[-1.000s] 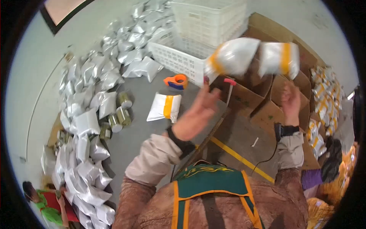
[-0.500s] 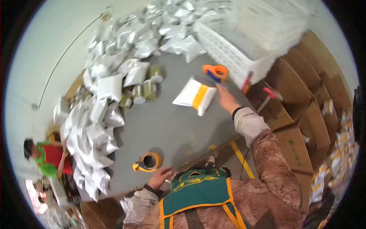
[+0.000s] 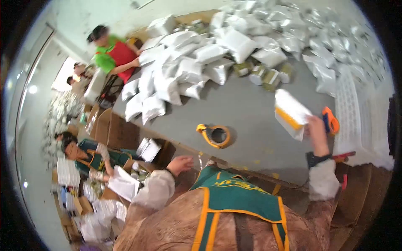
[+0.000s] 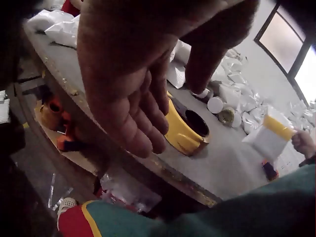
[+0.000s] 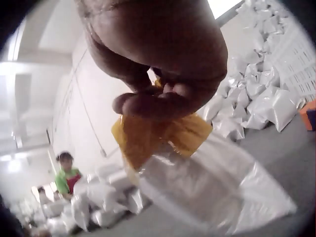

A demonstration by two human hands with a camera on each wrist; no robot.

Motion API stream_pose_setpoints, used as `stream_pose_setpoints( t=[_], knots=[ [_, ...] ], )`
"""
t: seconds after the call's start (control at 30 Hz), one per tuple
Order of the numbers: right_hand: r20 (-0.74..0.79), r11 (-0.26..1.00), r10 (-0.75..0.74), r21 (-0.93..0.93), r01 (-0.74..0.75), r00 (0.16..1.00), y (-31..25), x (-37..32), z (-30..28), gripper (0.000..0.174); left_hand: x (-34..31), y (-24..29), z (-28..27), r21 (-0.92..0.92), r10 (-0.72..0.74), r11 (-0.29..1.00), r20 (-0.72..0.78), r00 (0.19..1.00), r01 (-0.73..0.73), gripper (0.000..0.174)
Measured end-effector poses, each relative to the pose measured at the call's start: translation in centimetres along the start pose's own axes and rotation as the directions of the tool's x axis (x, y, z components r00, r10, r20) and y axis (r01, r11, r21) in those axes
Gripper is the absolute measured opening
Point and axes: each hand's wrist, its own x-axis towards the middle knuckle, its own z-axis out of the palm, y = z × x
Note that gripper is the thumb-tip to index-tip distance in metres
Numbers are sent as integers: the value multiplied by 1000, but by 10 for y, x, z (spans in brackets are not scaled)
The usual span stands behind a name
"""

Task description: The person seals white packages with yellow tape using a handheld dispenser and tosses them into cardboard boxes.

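My right hand [image 3: 317,134] pinches one end of a white plastic mailer bag [image 3: 289,108] with a yellow tape band. In the right wrist view the bag [image 5: 212,182] hangs below the fingers, raised over the grey table [image 3: 247,113]. My left hand [image 3: 181,164] hangs at the table's near edge with loosely curled fingers and nothing in it. Just beyond it on the table lies a yellow tape dispenser [image 4: 180,132]. An orange and blue tape dispenser [image 3: 332,121] lies to the right of my right hand.
White filled bags [image 3: 167,75] are heaped along the table's far side, with several lidded jars [image 3: 271,79] in front. White plastic crates [image 3: 349,113] stand at the right, cardboard boxes [image 3: 356,192] below. One person [image 3: 113,56] works across the table, another [image 3: 94,154] at the left.
Two taped bags were in the air near my right hand over the boxes. My view has since turned left. My right hand has picked up the taped bag that lay on the table.
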Motion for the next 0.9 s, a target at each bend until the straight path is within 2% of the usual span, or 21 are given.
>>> stream_pose_setpoints(
  t=[0.03,0.07,0.1,0.13,0.17,0.2,0.23,0.27,0.37,0.43,0.47,0.5,0.53,0.57,0.6,0.63,0.67,0.73,0.8,0.83,0.9],
  knots=[
    [0,916,-2,400,2,1000,-24,-21,-16,27,9,7,-5,14,33,999,-17,999,-33,41],
    [-68,843,80,537,-31,994,-28,-24,-38,16,19,16,-11,17,39,999,-20,999,-39,41],
    [-175,832,33,551,70,984,-18,-33,-72,18,32,25,-20,23,46,999,-15,999,-46,41],
    [-342,867,-126,418,271,931,6,-48,-118,21,50,31,-35,-12,64,998,-16,998,-65,40],
    [-494,877,-325,162,452,806,33,-69,-164,25,71,34,-50,-48,78,996,-13,997,-79,39],
    [-607,841,-395,62,537,690,56,-84,-208,29,85,39,-63,-85,89,992,-11,996,-89,38],
    [-673,812,-216,279,514,707,83,-81,-262,31,91,48,-72,-93,103,990,-20,994,-105,38],
    [-716,713,-29,475,516,698,109,-77,-315,34,98,58,-82,-98,116,988,-28,993,-118,39],
    [-694,831,-99,336,443,713,90,-96,-277,36,115,82,-107,-102,126,985,-103,987,-137,43],
    [-686,884,-147,232,405,713,58,-115,-221,37,137,104,-123,-85,199,972,-201,959,-220,51],
    [-639,921,-182,155,357,748,36,-116,-170,32,148,110,-131,-70,257,956,-267,929,-285,58],
    [-504,962,-241,-13,272,829,0,-119,-77,28,161,117,-140,-51,314,936,-335,889,-350,64],
    [-314,946,-306,-203,251,899,-32,-114,20,24,179,131,-154,76,412,905,-395,821,-418,71],
    [-68,872,-371,-368,323,926,-62,-114,117,21,199,142,-166,206,507,860,-441,741,-466,78],
    [135,893,-240,-357,273,961,-73,-116,188,20,213,147,-175,333,590,808,-470,657,-486,85],
    [270,889,-257,-311,336,928,-60,-112,246,23,215,166,-178,411,638,770,-482,601,-488,93],
    [379,903,-244,-247,352,892,-42,-107,292,36,209,181,-178,485,678,735,-490,548,-474,101],
    [486,600,-446,-461,654,752,-22,-98,354,51,214,206,-182,522,730,683,-490,476,-511,117],
    [505,515,-394,-571,639,768,-12,-93,388,56,226,227,-187,636,775,629,-467,426,-447,132],
    [510,465,-368,-623,629,778,-10,-89,400,58,223,237,-192,647,797,598,-417,436,-473,139],
    [551,347,-348,-676,650,759,-7,-83,414,55,219,256,-192,735,764,603,-418,492,-310,141]
  ],
)
